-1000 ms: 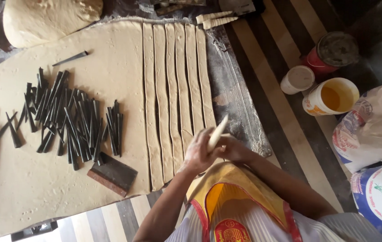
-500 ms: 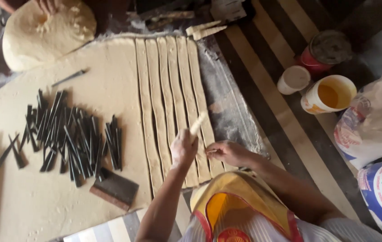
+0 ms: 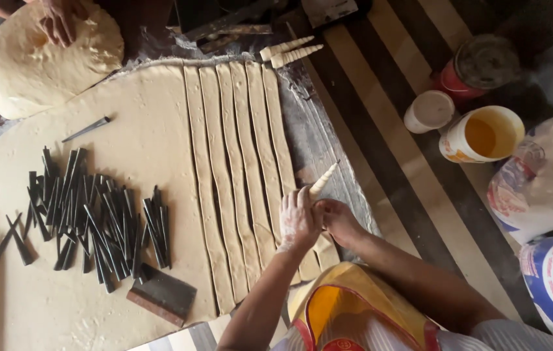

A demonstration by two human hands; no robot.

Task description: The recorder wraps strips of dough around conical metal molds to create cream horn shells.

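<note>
My left hand (image 3: 297, 220) and my right hand (image 3: 336, 220) meet over the near end of the rightmost dough strips (image 3: 250, 162). Together they hold a dough-wrapped cone (image 3: 322, 181), whose tip points up and to the right. The strips are cut lengthwise from a wide sheet of rolled dough (image 3: 127, 136) on the work surface. A pile of several dark metal cone moulds (image 3: 88, 214) lies on the sheet to the left. Two finished dough cones (image 3: 290, 52) lie at the far end of the strips.
Another person's hand (image 3: 62, 19) presses a big dough ball (image 3: 49, 58) at top left. A dark scraper (image 3: 161, 298) lies near the moulds. At right stand a white cup (image 3: 429, 110), a tub of yellow liquid (image 3: 481, 133), a red tin (image 3: 474, 65) and bags (image 3: 549, 182).
My hands have stayed near the strips' near end while turning the cone; its tip now points further up and right. The other person's hand has come onto the dough ball.
</note>
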